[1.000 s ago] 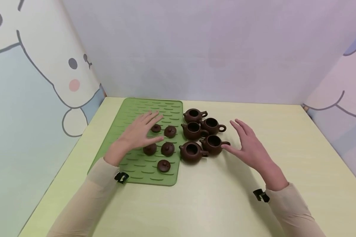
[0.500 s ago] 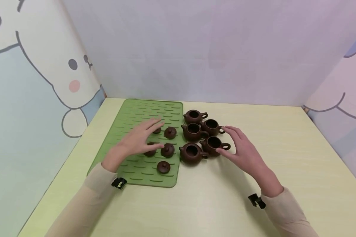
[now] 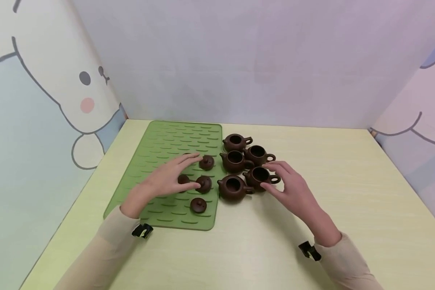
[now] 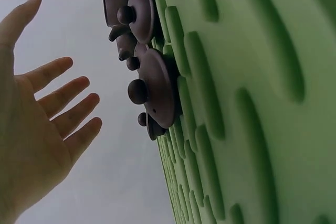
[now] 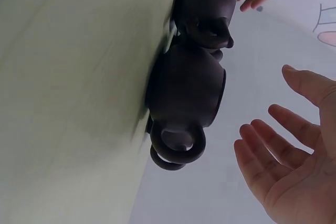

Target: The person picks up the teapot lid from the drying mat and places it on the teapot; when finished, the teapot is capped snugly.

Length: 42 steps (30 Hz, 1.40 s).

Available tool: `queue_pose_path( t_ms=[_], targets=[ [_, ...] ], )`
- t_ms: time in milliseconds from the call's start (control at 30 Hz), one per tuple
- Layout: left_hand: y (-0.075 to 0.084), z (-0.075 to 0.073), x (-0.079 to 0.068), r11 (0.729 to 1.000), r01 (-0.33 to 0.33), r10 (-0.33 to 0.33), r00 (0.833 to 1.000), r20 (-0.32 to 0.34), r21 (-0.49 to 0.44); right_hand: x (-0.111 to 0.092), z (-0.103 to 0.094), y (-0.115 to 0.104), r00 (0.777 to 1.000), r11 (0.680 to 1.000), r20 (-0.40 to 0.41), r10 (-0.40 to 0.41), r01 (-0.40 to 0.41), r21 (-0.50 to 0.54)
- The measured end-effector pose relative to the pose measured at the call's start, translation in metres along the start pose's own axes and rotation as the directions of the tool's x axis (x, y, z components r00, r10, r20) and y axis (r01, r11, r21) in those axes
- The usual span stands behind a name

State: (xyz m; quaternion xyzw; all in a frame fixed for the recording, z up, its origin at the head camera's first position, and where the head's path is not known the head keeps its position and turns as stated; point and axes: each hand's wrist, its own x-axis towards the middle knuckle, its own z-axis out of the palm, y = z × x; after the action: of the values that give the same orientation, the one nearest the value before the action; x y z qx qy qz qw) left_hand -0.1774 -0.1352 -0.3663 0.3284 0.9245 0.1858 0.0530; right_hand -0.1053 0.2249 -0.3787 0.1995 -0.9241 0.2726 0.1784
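Note:
My left hand (image 3: pixel 168 177) hovers over the green mat with fingers spread and nothing held. Dark brown teapot lids lie under and beside it, among them a knobbed lid (image 3: pixel 204 184) near the thumb and another lid (image 3: pixel 206 162) by the fingertips. The hand partly hides two more lids. My right hand (image 3: pixel 288 187), fingers apart, is above the handle side of a lidless brown teapot (image 3: pixel 258 175), holding nothing. In the right wrist view that teapot (image 5: pixel 186 87) shows its ring handle, with the palm off to its side. The left wrist view shows a lid (image 4: pixel 157 87) beyond my left fingers.
Several open teapots cluster right of the ridged green mat (image 3: pixel 159 141), including a teapot (image 3: pixel 233 188) at the front and a teapot (image 3: pixel 236 141) at the back. A flat lid (image 3: pixel 198 205) lies near the mat's front edge. A pale wall (image 3: pixel 239 60) rises behind the table.
My right hand has moved left and slightly down toward the front right teapot. My left hand has lowered a little over the lids. The teapots and lids have stayed in place.

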Motion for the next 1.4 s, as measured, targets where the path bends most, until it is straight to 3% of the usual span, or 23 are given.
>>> queue_pose_path(
  t_ms=[167,333,600,1000,1133,1267,1400],
  targets=[
    [0.004,0.001,-0.004,1.0,-0.019,0.02,1.0,0.007,-0.017,-0.003,0.008,-0.002,0.998,0.998,-0.044,-0.048,0.049,0.036],
    [0.005,0.002,-0.005,0.995,-0.082,0.082,0.997,-0.001,-0.059,-0.005,0.013,-0.003,0.999,0.996,-0.044,-0.028,0.031,0.082],
    [0.006,0.005,-0.003,0.95,-0.168,0.185,0.982,0.041,-0.265,-0.005,0.016,-0.005,0.999,0.991,0.01,0.049,-0.05,0.128],
    [0.007,0.016,0.0,0.858,-0.149,0.236,0.964,0.119,-0.492,-0.004,0.016,-0.006,0.987,0.969,0.104,0.125,-0.144,0.2],
    [0.009,0.02,0.0,0.824,-0.102,0.233,0.958,0.169,-0.557,-0.003,0.017,-0.006,0.976,0.96,0.14,0.169,-0.195,0.201],
    [0.01,0.023,0.0,0.812,-0.042,0.213,0.95,0.228,-0.582,-0.003,0.019,-0.006,0.962,0.951,0.176,0.209,-0.241,0.191],
    [0.008,0.025,-0.001,0.804,-0.025,0.209,0.947,0.242,-0.594,-0.003,0.02,-0.005,0.949,0.939,0.206,0.238,-0.279,0.199]
  ],
)
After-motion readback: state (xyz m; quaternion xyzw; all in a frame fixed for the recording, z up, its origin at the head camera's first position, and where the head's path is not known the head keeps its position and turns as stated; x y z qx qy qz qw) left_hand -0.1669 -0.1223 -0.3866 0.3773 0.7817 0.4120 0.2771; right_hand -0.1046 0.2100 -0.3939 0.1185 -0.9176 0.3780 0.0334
